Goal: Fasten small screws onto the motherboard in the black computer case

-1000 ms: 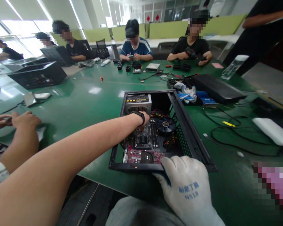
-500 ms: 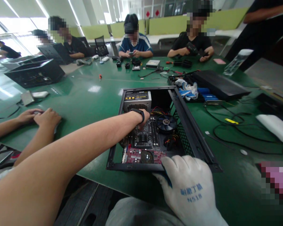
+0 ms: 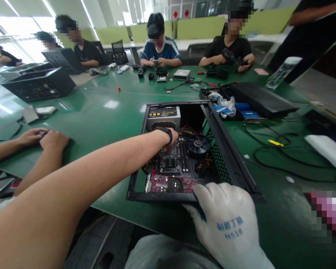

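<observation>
An open black computer case (image 3: 230, 158) lies flat on the green table (image 3: 100, 116) in front of me. Inside it are a motherboard (image 3: 170, 169), a round cooler fan (image 3: 197, 144) and a grey power supply (image 3: 164, 118). My bare left arm reaches across into the case. My left hand (image 3: 172, 139), with a black band at the wrist, is bent down onto the board beside the fan, and its fingers are hidden. My right hand (image 3: 226, 220), in a white glove, grips the near rim of the case.
Another person's two hands (image 3: 44, 138) rest on the table to my left. Black cables (image 3: 268, 158) and a white block (image 3: 324, 150) lie to the right, and a second flat black case (image 3: 261, 100) is behind them. More people sit along the far side among small parts.
The neighbour's hands on the left slid to the right along the table. My own two hands stay where they were; the view shifted slightly.
</observation>
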Available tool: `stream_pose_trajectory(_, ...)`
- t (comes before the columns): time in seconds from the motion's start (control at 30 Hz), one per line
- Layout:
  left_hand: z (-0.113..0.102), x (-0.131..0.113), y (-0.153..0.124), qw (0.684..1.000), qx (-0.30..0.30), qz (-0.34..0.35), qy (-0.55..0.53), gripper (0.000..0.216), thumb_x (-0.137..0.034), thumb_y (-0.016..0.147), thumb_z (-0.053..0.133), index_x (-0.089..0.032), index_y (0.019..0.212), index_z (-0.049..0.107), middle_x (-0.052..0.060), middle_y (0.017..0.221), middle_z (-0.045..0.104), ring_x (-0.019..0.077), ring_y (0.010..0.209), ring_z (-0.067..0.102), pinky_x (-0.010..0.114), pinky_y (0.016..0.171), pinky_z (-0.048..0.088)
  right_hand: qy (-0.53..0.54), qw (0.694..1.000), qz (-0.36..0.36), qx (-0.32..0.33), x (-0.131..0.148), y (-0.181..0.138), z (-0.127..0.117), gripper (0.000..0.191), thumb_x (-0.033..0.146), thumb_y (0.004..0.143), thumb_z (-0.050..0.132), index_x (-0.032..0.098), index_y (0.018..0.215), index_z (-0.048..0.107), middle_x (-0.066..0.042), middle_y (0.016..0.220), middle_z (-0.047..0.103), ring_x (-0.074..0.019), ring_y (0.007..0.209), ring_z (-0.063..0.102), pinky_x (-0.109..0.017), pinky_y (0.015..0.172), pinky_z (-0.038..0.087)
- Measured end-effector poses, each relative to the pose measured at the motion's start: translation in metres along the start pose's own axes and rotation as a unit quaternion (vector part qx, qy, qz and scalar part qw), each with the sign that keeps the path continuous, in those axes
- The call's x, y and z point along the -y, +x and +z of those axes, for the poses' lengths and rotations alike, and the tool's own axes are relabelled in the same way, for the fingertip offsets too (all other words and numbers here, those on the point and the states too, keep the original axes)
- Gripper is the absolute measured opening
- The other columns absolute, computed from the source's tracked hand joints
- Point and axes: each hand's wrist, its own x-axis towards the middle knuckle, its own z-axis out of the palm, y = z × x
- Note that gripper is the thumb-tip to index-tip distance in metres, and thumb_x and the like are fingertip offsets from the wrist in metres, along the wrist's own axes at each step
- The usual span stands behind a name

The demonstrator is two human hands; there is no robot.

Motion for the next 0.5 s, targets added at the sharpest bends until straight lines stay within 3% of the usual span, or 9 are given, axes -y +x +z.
stream_pose_trajectory(0.5,0.0049,0.0042,0.0093,1.0,0.005,0.003,0.022,0.062,-0.035,0.044,0.087,-0.016,0.103,0.076,0.013,0.103,0.075,0.0297,0.095,0.069,0.03,0.083,0.053,-0.005,1.0,-0.004,-0.005,0.0005,0.0011,-0.0007,0.012,0.036,0.078,0.062,0.025,0.08,0.06,-0.003,0.067,0.05,-0.0208,0.067,0.037,-0.035,0.064,0.017)
